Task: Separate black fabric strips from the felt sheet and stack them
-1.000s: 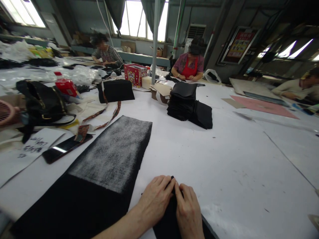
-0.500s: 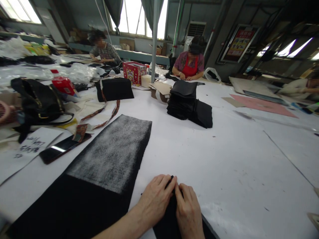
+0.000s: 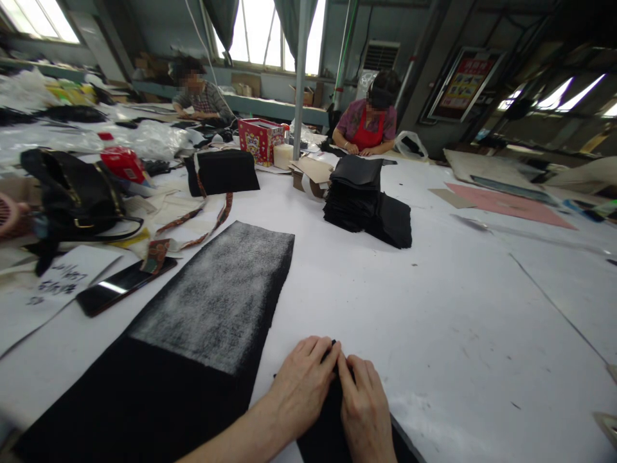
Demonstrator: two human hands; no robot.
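On white table [image 3: 457, 308], held black fabric [image 3: 328, 424] in narrow grip of left hand [image 3: 303, 373] and right hand [image 3: 366, 402], beside gray-topped black stack [image 3: 212, 296].

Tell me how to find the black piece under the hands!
On the white table, look for the black stack with a grey patch on top. Just right of it, at the picture's bottom edge, lies the black piece. Unlike the stack, it has the left hand and right hand on it, meeting at its far end.
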